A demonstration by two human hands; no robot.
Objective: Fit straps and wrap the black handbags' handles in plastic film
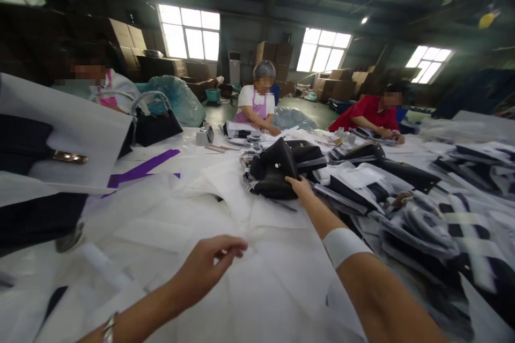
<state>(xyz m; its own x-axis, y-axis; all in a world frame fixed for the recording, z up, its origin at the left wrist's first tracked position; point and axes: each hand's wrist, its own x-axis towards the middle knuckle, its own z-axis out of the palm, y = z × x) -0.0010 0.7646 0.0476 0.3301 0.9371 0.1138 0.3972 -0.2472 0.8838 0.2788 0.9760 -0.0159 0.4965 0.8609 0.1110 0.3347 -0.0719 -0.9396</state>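
My right hand (301, 186) reaches far across the table and grips the near edge of a black handbag (277, 169) lying in a heap of black bags. A white band wraps my right forearm. My left hand (209, 268) hovers low over white wrapping sheets (193, 225) near me, fingers loosely curled with the tips close together; nothing shows between them.
Rows of black bags wrapped in white paper (422, 209) fill the right side. A large white-wrapped bag with a gold clasp (68, 157) stands at the left. Purple strips (140, 170) lie on the table. Three people work at the far side; cardboard boxes are stacked behind.
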